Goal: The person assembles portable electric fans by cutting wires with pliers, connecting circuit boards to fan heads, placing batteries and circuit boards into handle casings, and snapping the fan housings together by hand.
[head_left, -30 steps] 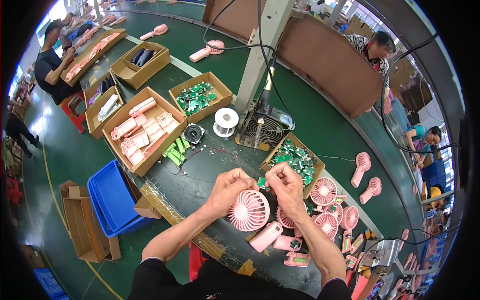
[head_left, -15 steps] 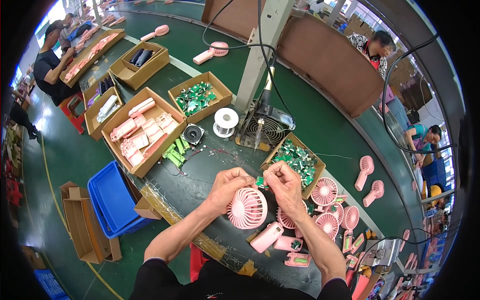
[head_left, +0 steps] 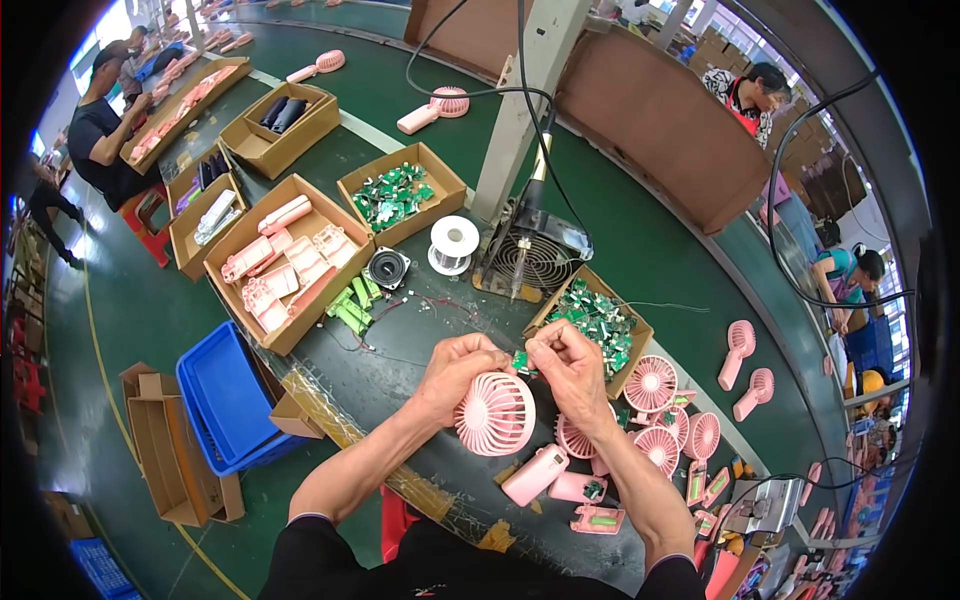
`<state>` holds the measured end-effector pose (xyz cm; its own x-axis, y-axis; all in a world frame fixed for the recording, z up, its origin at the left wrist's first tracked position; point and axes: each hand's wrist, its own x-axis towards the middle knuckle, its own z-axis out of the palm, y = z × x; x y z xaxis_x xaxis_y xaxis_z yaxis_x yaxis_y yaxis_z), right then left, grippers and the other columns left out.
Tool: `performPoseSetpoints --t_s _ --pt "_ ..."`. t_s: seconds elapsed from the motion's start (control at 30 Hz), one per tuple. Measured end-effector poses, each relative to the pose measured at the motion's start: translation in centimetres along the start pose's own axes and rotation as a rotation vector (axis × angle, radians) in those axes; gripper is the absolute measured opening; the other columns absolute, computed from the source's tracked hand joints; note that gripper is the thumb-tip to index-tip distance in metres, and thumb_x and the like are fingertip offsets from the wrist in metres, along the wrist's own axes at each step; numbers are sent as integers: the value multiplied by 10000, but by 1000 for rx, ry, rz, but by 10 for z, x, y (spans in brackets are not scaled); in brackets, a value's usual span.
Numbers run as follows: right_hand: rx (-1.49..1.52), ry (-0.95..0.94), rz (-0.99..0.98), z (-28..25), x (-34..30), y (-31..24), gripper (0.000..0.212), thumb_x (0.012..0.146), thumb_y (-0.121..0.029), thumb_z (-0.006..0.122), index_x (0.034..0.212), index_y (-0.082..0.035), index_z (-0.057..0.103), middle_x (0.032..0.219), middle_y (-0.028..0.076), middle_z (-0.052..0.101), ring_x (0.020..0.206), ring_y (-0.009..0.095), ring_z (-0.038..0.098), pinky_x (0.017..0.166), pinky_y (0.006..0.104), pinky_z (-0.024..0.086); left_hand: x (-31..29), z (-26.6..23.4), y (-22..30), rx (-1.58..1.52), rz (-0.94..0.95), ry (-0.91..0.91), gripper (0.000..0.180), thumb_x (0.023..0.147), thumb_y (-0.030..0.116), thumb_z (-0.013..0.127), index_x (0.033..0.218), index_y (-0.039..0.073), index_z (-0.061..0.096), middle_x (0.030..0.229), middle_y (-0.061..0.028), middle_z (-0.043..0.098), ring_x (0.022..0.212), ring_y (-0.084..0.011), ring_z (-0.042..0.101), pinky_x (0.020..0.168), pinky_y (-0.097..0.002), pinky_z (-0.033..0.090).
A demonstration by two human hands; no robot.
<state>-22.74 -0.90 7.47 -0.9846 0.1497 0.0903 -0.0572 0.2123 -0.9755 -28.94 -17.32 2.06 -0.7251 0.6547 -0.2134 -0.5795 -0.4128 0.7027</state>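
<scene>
The fingers [head_left: 543, 352] of the right hand [head_left: 573, 375] pinch a green circuit board [head_left: 521, 362]; those of the left hand [head_left: 452, 380] curl closed on a pink fan [head_left: 496, 413], its handle apparently hidden behind them. Both are above the counter [head_left: 390, 390], near a cardboard box [head_left: 636, 352] of green boards [head_left: 590, 318] and more pink fans [head_left: 656, 448].

Pink fan [head_left: 496, 413]: round, its slatted cage turned up toward you, held in your left grip [head_left: 455, 382].
Green board [head_left: 521, 362]: small, partly hidden, just beyond the cage, at your right grip's [head_left: 568, 372] fingertips.
</scene>
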Motion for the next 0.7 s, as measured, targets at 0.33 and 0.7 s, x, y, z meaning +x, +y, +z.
performPoseSetpoints --t_s 0.33,0.7 --pt "-14 12 -10 3 6 -1 178 937 -173 627 874 -16 573 743 -13 564 642 35 496 579 194 410 4 0 9 21 -5 33 86 860 33 612 796 -24 611 770 -112 677 628 -125 639 568 -255 542" --pt "-35 36 -48 4 13 0 150 931 -139 628 871 -11 578 729 -14 571 635 32 505 575 190 419 11 0 21 66 -35 22 76 846 25 616 793 -30 613 778 -122 681 640 -134 648 584 -261 548"
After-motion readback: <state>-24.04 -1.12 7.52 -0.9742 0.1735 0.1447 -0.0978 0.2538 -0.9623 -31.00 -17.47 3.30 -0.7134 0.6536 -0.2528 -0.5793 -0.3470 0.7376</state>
